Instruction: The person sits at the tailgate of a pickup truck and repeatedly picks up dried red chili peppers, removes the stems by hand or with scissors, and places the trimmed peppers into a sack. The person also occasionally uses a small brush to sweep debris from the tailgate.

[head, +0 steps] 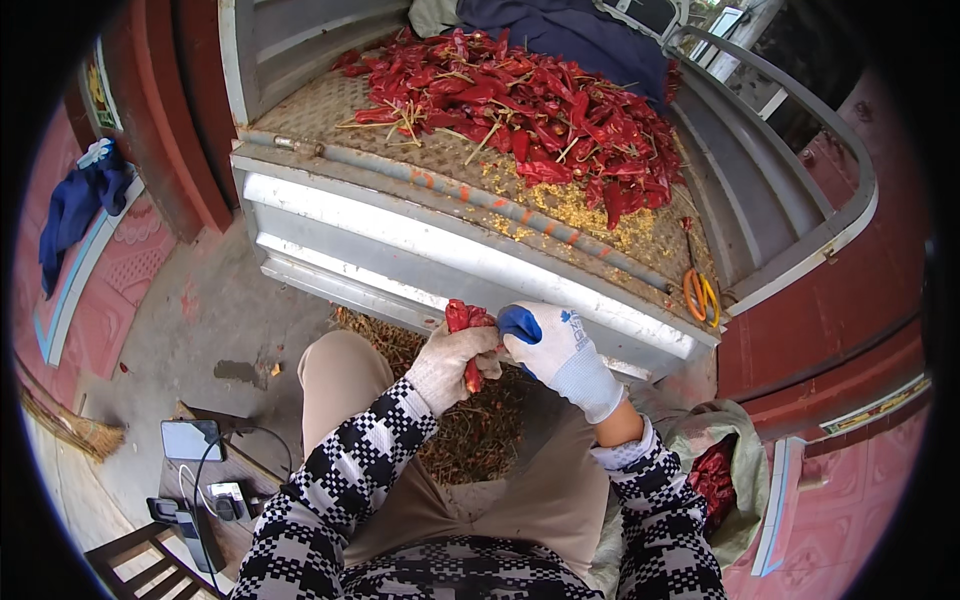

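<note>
My left hand (450, 367), in a worn off-white knit glove, is closed around some dried red chili peppers (469, 313). Their ends stick out above and below my fingers. Right beside it is my right hand (559, 356), in a white glove with blue coated fingertips. Its thumb and fingers are curled in against the peppers, and what they pinch is hidden. Both hands are above my lap, just before the lowered metal tailgate (450, 247) of a truck bed. On the bed lies a big heap of dried red chili peppers (525, 112), many with pale stems.
Orange-handled scissors (701, 296) lie at the bed's right corner, near scattered yellow seeds (562, 206). A woven sack (746, 442) of red peppers stands at my right. Stem debris (472, 435) covers the ground between my legs. A small wooden table (244, 465) at left carries a phone (191, 440) and cables.
</note>
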### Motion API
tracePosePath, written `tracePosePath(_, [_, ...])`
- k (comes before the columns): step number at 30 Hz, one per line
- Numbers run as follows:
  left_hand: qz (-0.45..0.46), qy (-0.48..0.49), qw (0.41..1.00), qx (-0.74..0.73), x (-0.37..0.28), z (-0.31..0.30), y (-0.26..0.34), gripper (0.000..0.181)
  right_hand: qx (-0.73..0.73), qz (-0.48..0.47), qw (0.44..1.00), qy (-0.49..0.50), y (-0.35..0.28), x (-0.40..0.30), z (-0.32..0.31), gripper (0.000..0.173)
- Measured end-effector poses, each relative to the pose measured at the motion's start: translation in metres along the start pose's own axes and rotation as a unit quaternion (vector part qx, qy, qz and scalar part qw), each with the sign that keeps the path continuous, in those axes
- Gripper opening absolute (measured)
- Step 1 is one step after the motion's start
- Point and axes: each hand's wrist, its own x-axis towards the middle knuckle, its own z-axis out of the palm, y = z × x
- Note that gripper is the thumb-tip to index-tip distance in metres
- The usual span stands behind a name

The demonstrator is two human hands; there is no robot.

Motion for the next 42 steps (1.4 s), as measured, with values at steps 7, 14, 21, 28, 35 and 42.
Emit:
tracePosePath(7, [0.007, -0.024, 0.995, -0.101, 0.004, 0.000, -0.006, 0.010, 0.192, 0.029, 0.972, 0.129, 0.017, -0.020, 0.014, 0.027])
tracePosePath(14, [0.065, 0.013, 0.997, 0.028, 0.001, 0.004, -0.007, 0.007, -0.152, -0.098, 0.967, 0.181, 0.004, -0.016, 0.023, 0.029])
tracePosePath(21, [0.041, -0.030, 0.998, -0.030, -0.002, 0.008, -0.003, 0.013, 0.156, -0.001, 0.972, 0.175, 0.017, -0.017, 0.035, 0.019])
tracePosePath(28, [0.038, -0.033, 0.998, -0.024, -0.007, 0.019, -0.003, 0.012, 0.560, 0.227, 0.786, 0.132, 0.015, -0.019, 0.036, 0.028])
tracePosePath(35, [0.036, -0.070, 0.996, -0.053, -0.004, 0.007, -0.007, 0.002, 0.637, 0.218, 0.720, 0.170, 0.061, -0.013, 0.017, 0.031])
tracePosePath(42, [0.030, -0.064, 0.997, -0.031, -0.009, 0.010, -0.004, 0.003, 0.259, 0.191, 0.933, 0.158, 0.056, -0.037, 0.018, 0.030])
